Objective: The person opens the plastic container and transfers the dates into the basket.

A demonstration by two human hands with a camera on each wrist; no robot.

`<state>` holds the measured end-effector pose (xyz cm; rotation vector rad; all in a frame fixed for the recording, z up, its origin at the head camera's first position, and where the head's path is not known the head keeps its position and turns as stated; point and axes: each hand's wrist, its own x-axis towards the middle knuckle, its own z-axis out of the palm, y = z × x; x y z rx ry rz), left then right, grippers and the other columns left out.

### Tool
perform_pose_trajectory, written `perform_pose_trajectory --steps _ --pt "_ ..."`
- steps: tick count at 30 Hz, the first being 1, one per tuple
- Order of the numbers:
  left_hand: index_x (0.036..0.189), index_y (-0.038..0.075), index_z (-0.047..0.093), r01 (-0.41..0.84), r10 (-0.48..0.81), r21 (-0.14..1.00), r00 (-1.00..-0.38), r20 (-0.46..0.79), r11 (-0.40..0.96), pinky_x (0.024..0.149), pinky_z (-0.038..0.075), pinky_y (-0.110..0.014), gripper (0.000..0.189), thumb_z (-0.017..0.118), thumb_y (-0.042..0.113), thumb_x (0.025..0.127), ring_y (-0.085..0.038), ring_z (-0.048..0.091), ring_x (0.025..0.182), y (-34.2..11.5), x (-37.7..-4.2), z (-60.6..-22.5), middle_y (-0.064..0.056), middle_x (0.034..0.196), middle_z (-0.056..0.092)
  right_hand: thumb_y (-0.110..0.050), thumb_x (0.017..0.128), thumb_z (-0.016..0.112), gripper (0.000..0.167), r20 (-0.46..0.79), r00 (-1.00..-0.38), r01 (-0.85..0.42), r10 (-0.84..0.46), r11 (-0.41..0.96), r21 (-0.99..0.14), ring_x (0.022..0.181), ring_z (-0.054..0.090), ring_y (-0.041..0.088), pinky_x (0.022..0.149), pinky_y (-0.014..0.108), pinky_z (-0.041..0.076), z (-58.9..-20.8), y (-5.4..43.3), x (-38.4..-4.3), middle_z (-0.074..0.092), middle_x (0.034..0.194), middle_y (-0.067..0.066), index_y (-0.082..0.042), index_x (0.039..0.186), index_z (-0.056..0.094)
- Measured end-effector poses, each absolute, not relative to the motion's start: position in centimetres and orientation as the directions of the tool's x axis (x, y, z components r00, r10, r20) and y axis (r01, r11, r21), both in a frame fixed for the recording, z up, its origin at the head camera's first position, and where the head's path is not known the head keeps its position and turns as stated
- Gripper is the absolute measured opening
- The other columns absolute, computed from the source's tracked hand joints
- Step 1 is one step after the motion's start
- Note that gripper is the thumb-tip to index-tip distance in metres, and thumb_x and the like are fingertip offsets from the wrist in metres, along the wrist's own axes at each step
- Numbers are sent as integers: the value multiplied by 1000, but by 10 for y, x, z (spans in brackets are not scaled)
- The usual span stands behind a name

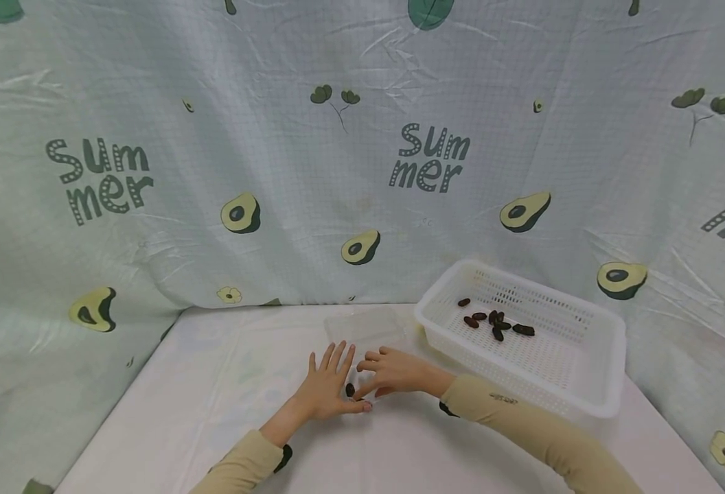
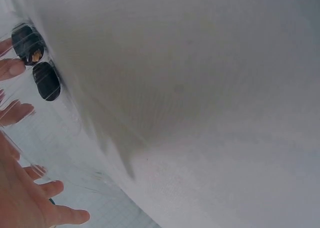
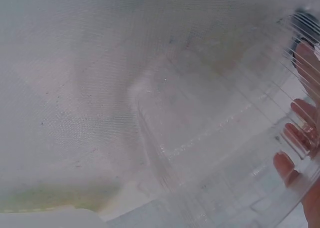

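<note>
Dark brown dates lie in a clear plastic box between the two hands. One date (image 1: 350, 390) shows in the head view; the left wrist view shows two dates (image 2: 46, 82) side by side through the clear plastic (image 2: 75, 153). My right hand (image 1: 396, 372) reaches in from the right with bent fingers, its fingertips (image 2: 12, 68) on the upper date of that pair. My left hand (image 1: 323, 392) is beside the box, fingers spread and straight, thumb pointing right. Ribbed clear walls (image 3: 210, 138) cover the right fingers in the right wrist view.
A white perforated basket (image 1: 591, 357) stands at the right with several loose dates (image 1: 498, 320) in it. Behind the hands lies a clear plastic lid or tray (image 1: 365, 326). A printed curtain (image 1: 301, 158) hangs behind the white-covered table (image 1: 214, 384).
</note>
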<state>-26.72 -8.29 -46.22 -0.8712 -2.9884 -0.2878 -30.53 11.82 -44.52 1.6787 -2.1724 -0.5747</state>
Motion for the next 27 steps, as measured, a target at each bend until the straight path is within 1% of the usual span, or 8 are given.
perform_pose_trajectory --steps 4,7,13,18,20,27 --pt "144 7 9 537 532 168 -843 78 827 97 15 -67 107 43 76 71 -40 13 136 -83 -267 -463 -18 149 12 -48 77 57 43 -10 -263 -835 -965 222 504 101 46 8 69 21 38 -446 117 -306 53 121 -9 -53 119 47" --pt "144 6 10 542 536 169 -840 86 823 97 15 -67 108 43 77 70 -40 14 135 -83 -266 -462 -19 149 12 -47 77 59 44 -18 -258 -839 -966 215 499 101 47 8 70 22 39 -446 117 -306 53 121 -9 -52 119 47" --pt "144 5 10 546 539 172 -838 86 820 96 15 -68 109 41 78 69 -41 14 135 -82 -266 -462 -19 149 13 -50 72 62 48 -14 -220 -824 -975 178 538 95 47 7 67 21 39 -447 118 -307 54 114 -11 -52 117 48" --pt "144 7 9 544 537 171 -839 87 822 97 14 -67 107 42 77 70 -40 14 135 -82 -266 -463 -19 149 12 -52 66 65 49 8 -187 -810 -982 159 564 88 45 7 62 20 37 -449 120 -309 53 107 -11 -50 113 52" --pt "144 6 10 545 538 179 -838 90 819 97 14 -67 107 43 77 71 -40 14 135 -82 -266 -463 -19 149 12 -52 65 66 49 9 -183 -805 -983 155 573 87 45 7 61 19 36 -450 120 -310 53 106 -10 -50 113 51" --pt "144 6 11 539 533 177 -842 83 823 97 15 -66 106 43 76 71 -41 13 135 -82 -266 -462 -19 149 13 -51 69 64 49 1 -165 -810 -986 136 570 87 46 6 62 19 36 -450 121 -310 54 108 -11 -52 116 49"
